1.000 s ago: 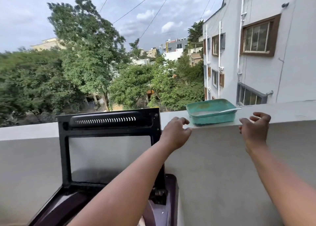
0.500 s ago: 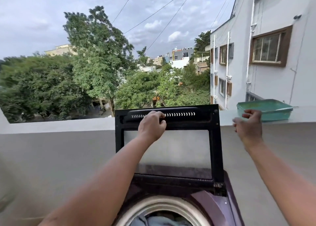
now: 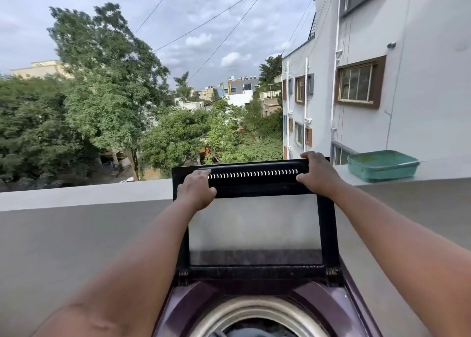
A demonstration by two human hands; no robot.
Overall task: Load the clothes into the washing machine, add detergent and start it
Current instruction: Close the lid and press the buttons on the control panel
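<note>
Both hands grip the top edge of the upright black-framed lid with its clear glass panel [image 3: 254,224]: left hand [image 3: 196,190] curled round the bar at ten o'clock, right hand [image 3: 314,175] wrapped over the corner at two o'clock. Below, at six o'clock, the glossy purple washing machine [image 3: 328,303] shows its round steel drum rim [image 3: 244,313]. A teal plastic tub [image 3: 382,167] sits on the grey concrete parapet [image 3: 76,196] at three o'clock.
</note>
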